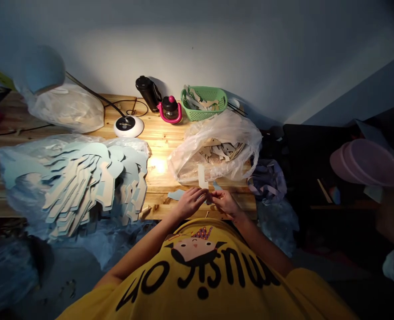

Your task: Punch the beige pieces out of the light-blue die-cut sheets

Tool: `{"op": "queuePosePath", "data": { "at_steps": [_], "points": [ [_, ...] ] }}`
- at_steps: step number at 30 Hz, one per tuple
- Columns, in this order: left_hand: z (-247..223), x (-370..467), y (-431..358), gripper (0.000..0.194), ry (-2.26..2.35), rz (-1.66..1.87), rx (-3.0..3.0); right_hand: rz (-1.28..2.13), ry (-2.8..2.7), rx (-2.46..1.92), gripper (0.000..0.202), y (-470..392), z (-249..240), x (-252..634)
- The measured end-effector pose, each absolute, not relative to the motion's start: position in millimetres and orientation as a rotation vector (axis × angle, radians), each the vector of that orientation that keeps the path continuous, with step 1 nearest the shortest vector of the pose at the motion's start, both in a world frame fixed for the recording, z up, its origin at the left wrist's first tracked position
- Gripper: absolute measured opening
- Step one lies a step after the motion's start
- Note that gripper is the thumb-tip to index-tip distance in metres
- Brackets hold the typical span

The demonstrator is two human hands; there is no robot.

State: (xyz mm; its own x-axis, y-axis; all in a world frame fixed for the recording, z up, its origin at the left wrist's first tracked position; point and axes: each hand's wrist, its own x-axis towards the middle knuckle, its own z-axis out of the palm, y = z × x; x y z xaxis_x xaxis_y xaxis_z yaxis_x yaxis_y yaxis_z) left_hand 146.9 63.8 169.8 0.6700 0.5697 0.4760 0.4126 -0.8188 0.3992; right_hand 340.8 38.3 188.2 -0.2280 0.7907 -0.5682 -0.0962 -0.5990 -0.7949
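Taking my meeting fingertips as the centre of the clock, the pale strip (202,176) stands out at twelve, its near end at my fingers. My left hand (193,202) is curled closed on that end. My right hand (226,203) comes in from four o'clock, thumb and fingers drawn together just beside the left fingertips; I cannot tell whether it pinches anything, since the fingers hide the spot. A light-blue piece (176,194) lies at nine, just beside my left hand, and a smaller blue piece (216,186) sits near one, by my right.

Beyond the strip, around half past twelve, a clear plastic bag (183,162) gapes over a heap of cut-outs (221,151); behind it, at twelve, is the green basket (204,114) with more pieces inside. The pink-handled bottle (170,110) and a black flask (147,93) stand toward eleven, the lamp base (128,127) at ten. Well apart at nine, overlapping blue-and-cream shapes (90,180) are piled on plastic.
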Motion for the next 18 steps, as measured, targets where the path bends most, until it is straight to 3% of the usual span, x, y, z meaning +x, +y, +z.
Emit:
{"op": "queuePosePath", "data": {
  "at_steps": [5,11,18],
  "points": [
    [168,140,52,0.026,0.888,1.058,2.609,2.103,-0.763,-1.269,0.037,28,204,338],
    [177,136,42,0.03,0.922,1.031,2.254,1.99,-0.886,-1.308,0.034,26,200,332],
    [188,133,34,0.013,0.982,0.935,1.81,1.885,-0.98,-1.279,0.036,22,208,322]
  ]
}}
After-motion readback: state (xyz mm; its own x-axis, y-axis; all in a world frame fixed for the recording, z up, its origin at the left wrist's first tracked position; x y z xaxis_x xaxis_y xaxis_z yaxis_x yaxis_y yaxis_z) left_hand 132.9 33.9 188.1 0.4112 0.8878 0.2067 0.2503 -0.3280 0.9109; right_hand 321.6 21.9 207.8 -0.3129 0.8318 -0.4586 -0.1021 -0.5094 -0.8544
